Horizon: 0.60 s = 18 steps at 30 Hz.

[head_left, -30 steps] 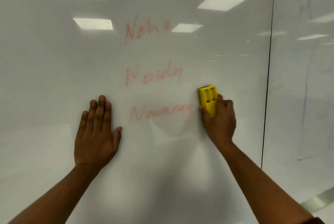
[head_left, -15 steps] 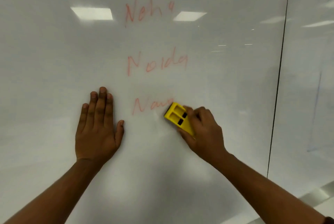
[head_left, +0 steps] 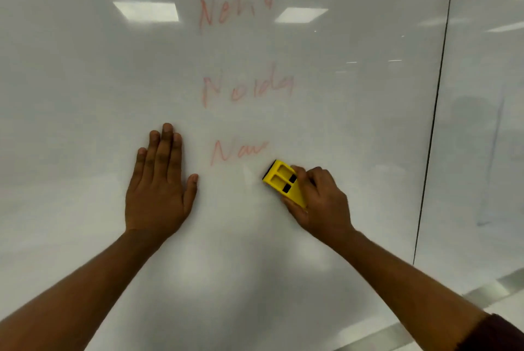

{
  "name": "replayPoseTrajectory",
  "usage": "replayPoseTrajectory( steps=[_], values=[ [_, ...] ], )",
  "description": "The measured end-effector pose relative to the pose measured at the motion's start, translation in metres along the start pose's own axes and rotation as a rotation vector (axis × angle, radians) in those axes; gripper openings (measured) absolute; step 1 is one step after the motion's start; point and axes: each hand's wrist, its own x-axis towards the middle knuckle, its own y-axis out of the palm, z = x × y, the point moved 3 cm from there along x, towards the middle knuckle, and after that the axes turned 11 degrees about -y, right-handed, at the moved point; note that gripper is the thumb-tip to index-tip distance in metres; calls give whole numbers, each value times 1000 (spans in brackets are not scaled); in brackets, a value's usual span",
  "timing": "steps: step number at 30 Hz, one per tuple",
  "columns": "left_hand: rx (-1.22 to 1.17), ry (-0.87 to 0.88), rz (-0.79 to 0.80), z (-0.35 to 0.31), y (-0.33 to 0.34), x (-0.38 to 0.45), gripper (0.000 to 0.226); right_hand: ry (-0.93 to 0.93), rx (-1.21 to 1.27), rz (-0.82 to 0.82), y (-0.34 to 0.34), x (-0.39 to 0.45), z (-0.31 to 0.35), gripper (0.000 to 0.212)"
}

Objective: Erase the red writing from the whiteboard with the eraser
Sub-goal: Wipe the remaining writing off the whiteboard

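Note:
A glossy whiteboard [head_left: 85, 95] fills the view. Red writing stands in three rows: "Neha" [head_left: 235, 9] at the top, "Noida" [head_left: 248, 87] in the middle, and the remnant "Nav" [head_left: 239, 152] at the bottom. My right hand [head_left: 320, 203] grips a yellow eraser [head_left: 283, 182], which lies against the board just below and right of "Nav". The eraser points up-left. My left hand [head_left: 160, 183] rests flat on the board with straight fingers, to the left of "Nav".
A dark vertical seam [head_left: 435, 112] divides this panel from another board panel [head_left: 482, 123] on the right, which carries faint blue marks. A metal ledge [head_left: 493, 291] runs along the lower right. Ceiling lights reflect in the board.
My right hand swept the eraser leftward over the bottom word, wiping its right half and leaving "Nav". The eraser then dropped slightly below the row. My left hand stayed flat.

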Motion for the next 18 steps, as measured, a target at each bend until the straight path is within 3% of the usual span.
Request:
replayPoseTrajectory(
  steps=[4, 6, 8, 10, 12, 16, 18],
  values=[
    [1, -6, -27, 24, -14, 4, 82, 367, 3, -111, -14, 51, -28, 67],
    [30, -10, -23, 35, -14, 7, 82, 380, 35, -158, -11, 80, -9, 66],
    [48, -10, -36, 38, -9, 6, 81, 198, 55, -165, -6, 84, 25, 63],
    [47, -9, -66, 38, -5, 4, 81, -102, 52, -78, 2, 59, 51, 59],
    [42, -8, -83, 39, -2, 5, 82, -240, 30, 12, 0, 35, 41, 59],
    [38, 0, -109, 41, 4, 3, 82, 149, -21, -117, -11, 52, -3, 65],
    [38, 4, -109, 42, 6, 3, 82, 282, -10, -196, -6, 78, 8, 65]
  ],
)
